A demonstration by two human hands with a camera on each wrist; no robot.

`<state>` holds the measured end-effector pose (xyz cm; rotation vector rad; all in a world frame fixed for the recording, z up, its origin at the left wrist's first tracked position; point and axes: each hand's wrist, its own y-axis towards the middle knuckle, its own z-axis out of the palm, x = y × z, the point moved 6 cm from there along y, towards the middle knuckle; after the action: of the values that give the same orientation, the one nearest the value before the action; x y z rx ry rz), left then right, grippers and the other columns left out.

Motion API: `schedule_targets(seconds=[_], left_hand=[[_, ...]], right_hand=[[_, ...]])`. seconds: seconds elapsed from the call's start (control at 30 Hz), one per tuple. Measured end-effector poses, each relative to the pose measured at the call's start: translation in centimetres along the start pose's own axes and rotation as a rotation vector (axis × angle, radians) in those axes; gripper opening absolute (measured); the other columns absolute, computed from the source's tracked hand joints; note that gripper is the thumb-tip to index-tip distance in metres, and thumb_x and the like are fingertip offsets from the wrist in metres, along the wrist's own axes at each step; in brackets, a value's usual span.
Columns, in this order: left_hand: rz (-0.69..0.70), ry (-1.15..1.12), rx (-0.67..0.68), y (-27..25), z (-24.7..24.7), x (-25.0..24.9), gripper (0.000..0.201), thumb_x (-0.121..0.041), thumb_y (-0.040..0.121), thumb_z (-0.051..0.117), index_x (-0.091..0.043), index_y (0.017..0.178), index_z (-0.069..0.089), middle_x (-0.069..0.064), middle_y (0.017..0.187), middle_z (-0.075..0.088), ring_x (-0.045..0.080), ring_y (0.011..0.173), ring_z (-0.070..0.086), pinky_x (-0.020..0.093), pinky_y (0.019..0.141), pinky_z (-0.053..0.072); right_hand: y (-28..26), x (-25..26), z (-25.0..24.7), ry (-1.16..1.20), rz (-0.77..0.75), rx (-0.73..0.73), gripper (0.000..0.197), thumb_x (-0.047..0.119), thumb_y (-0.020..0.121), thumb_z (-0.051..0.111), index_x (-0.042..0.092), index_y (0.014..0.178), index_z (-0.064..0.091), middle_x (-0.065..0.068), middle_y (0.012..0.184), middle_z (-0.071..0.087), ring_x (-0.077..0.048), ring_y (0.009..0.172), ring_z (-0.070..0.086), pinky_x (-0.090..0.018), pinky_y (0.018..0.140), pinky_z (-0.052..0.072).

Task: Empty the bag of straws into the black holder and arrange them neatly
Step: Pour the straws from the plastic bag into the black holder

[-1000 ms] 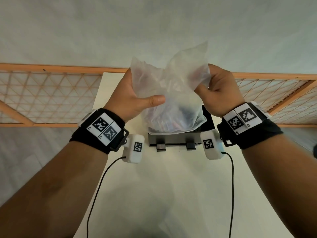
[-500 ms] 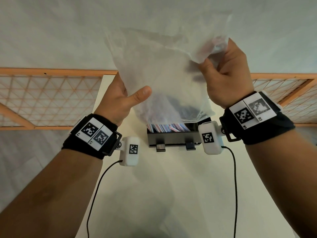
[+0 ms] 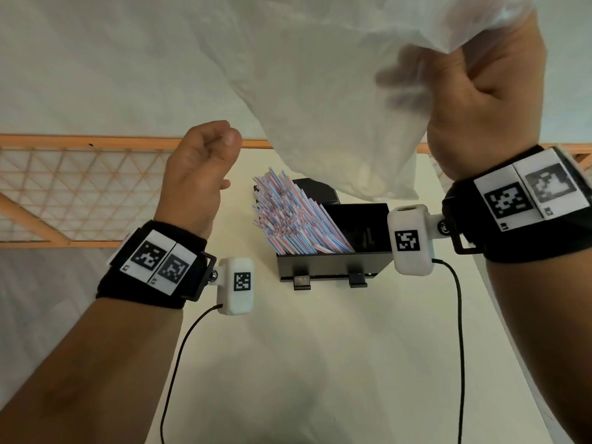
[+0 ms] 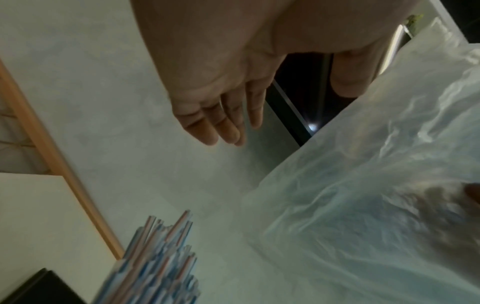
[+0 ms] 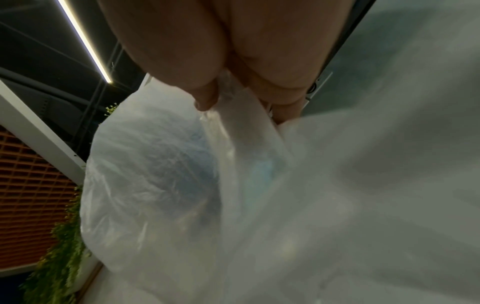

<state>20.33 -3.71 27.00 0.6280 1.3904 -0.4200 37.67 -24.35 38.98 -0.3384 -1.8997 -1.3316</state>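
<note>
Right hand [image 3: 474, 100] grips translucent bag [image 3: 320, 100]; left hand [image 3: 198, 174] loose, holding nothing; striped straws [image 3: 294, 216] lean in black holder [image 3: 333, 265].

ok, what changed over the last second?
The right hand lifted the translucent plastic bag up and off, exposing the striped straws leaning left in the black holder. The left hand let go of the bag and hangs free. The holder stayed put on the cream table.

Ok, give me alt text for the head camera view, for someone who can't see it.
A right hand lifts a translucent plastic bag above a black holder where striped straws lean to the left. The left hand hovers beside them, holding nothing, over a cream table.
</note>
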Motion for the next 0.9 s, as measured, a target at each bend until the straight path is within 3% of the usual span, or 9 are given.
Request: schedule_targets(seconds=[0.17, 0.23, 0.3, 0.4, 0.47, 0.6, 0.7, 0.8, 0.9], left_hand=[[0.22, -0.004, 0.186, -2.1, 2.5, -3.5, 0.067, -0.029, 0.064, 0.082, -0.019, 0.122, 0.049, 0.002, 0.106, 0.061, 0.013, 0.076, 0.063, 0.025, 0.061, 0.053], [0.161, 0.095, 0.332, -3.2, 4.6, -3.6, 0.055, -0.026, 0.059, 0.087, -0.022, 0.107, 0.061, -0.006, 0.097, 0.069, 0.02, 0.082, 0.073, 0.032, 0.067, 0.059], [0.067, 0.17, 0.413, -3.5, 6.3, -3.2, 0.033, -0.035, 0.06, 0.088, -0.026, 0.088, 0.073, -0.005, 0.085, 0.076, 0.022, 0.088, 0.075, 0.034, 0.078, 0.061], [0.258, 0.08, 0.341, -3.2, 6.3, -4.8, 0.027, -0.021, 0.078, 0.084, -0.023, 0.104, 0.076, 0.013, 0.106, 0.075, 0.029, 0.103, 0.071, 0.049, 0.093, 0.055], [0.34, 0.125, 0.282, -2.9, 5.5, -5.1, 0.019, -0.009, 0.083, 0.078, -0.014, 0.101, 0.077, 0.007, 0.101, 0.077, 0.024, 0.096, 0.073, 0.048, 0.087, 0.057], [0.364, 0.251, 0.208, -3.5, 4.4, -5.9, 0.006, -0.014, 0.079, 0.074, -0.008, 0.078, 0.074, 0.009, 0.077, 0.074, 0.024, 0.074, 0.071, 0.046, 0.066, 0.056], [0.464, 0.308, 0.317, -4.3, 5.0, -6.6, 0.017, -0.011, 0.076, 0.073, -0.002, 0.09, 0.068, 0.013, 0.086, 0.072, 0.02, 0.084, 0.071, 0.037, 0.072, 0.056], [0.416, 0.17, 0.413, -4.9, 5.6, -6.2, 0.073, 0.0, 0.065, 0.082, -0.005, 0.126, 0.041, 0.023, 0.123, 0.056, 0.036, 0.107, 0.063, 0.055, 0.088, 0.054], [0.548, 0.445, 0.391, -5.0, 5.7, -5.8, 0.123, -0.018, 0.058, 0.096, -0.012, 0.149, 0.013, 0.008, 0.15, 0.032, 0.027, 0.138, 0.042, 0.041, 0.111, 0.041]], right_hand=[[-0.2, 0.7, 1.2, 0.11, 0.005, 0.058, 0.025, 0.003, 0.098, 0.055, -0.014, 0.115, 0.053, -0.024, 0.093, 0.068, -0.026, 0.077, 0.073, -0.044, 0.057, 0.058], [-0.9, 1.5, 2.8, 0.233, 0.009, 0.165, 0.022, -0.007, 0.094, 0.055, -0.015, 0.115, 0.052, -0.024, 0.102, 0.067, -0.025, 0.082, 0.072, -0.036, 0.064, 0.058], [-2.1, 2.3, 4.4, 0.296, 0.003, 0.304, 0.019, -0.016, 0.084, 0.056, -0.008, 0.101, 0.058, -0.009, 0.092, 0.066, -0.015, 0.076, 0.063, -0.023, 0.069, 0.049], [-3.8, 2.0, 5.5, 0.336, 0.099, 0.365, 0.025, -0.013, 0.08, 0.059, 0.012, 0.079, 0.06, 0.013, 0.068, 0.063, -0.001, 0.063, 0.057, -0.016, 0.06, 0.044], [-4.4, 1.8, 4.7, 0.189, 0.078, 0.229, 0.019, 0.004, 0.081, 0.069, -0.001, 0.096, 0.059, -0.005, 0.087, 0.066, -0.019, 0.077, 0.062, -0.033, 0.056, 0.05], [-5.3, 3.0, 3.8, -0.135, -0.127, 0.168, 0.092, 0.03, 0.074, 0.084, -0.008, 0.139, 0.031, -0.007, 0.134, 0.044, -0.023, 0.11, 0.053, -0.033, 0.068, 0.055], [-6.8, 3.0, 5.8, -0.254, -0.228, 0.381, 0.06, 0.029, 0.086, 0.073, -0.004, 0.132, 0.052, -0.007, 0.123, 0.06, -0.02, 0.107, 0.059, -0.029, 0.091, 0.048], [-6.7, -0.1, 6.0, -0.264, 0.079, 0.278, 0.036, 0.033, 0.097, 0.053, 0.001, 0.087, 0.064, -0.008, 0.071, 0.064, -0.021, 0.064, 0.058, -0.036, 0.059, 0.046], [-6.9, -1.2, 6.3, -0.063, 0.276, 0.224, 0.046, 0.028, 0.102, 0.043, 0.009, 0.06, 0.04, -0.004, 0.049, 0.035, -0.014, 0.046, 0.031, -0.03, 0.045, 0.029]])
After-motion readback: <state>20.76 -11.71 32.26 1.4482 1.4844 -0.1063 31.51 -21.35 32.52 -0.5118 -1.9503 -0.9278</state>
